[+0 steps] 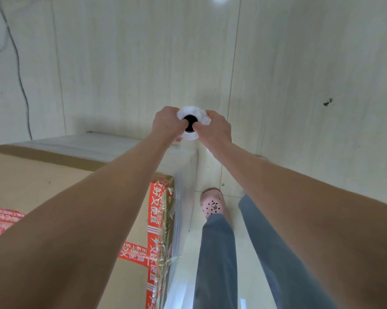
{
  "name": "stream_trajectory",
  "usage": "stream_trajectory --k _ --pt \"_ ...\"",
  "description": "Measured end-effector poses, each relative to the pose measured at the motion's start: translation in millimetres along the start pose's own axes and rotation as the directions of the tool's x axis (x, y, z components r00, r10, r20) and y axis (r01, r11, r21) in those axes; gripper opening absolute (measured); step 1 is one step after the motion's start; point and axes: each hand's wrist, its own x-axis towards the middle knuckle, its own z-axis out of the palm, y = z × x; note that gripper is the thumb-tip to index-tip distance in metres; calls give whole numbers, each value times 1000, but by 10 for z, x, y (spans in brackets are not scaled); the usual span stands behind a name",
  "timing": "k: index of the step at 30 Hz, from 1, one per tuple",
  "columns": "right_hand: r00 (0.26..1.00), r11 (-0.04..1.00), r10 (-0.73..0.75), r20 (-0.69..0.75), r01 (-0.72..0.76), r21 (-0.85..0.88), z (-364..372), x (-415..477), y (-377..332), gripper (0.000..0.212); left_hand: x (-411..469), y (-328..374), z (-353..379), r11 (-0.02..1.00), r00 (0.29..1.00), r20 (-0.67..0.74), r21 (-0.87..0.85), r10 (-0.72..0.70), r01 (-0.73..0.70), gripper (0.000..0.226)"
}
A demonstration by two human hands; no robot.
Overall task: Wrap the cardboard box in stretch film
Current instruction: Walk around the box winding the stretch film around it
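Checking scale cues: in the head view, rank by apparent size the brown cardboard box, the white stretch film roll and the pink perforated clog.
1. Brown cardboard box.
2. White stretch film roll and pink perforated clog: alike; roll is nearer, so unranked.

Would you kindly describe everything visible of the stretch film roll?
The stretch film roll is seen end-on: a white, crumpled-looking rim around a dark round core hole. The left hand and right hand grip it from either side, thumbs at the hole. It is held in the air beyond a corner of the cardboard box.
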Motion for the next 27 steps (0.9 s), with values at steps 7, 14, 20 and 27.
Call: stream_trajectory --k 7,14,20,27 --pt "999 999 -34 -4 34 -19 61 15 -75 48 20 -30 -77 999 1000 -7 -52 -5 5 21" --pt "999 994 -19 48 24 -105 56 31 -166 46 94 -65 -148 995 999 -8 83 -47 48 18" --pt "997 981 15 73 -1 -195 66 15 -235 46 138 -30 -122 967 994 -47 232 -99 107 4" --pt "994 956 24 106 8 -292 220 32 -326 47 183 -140 -176 969 991 -38 210 -125 130 13"
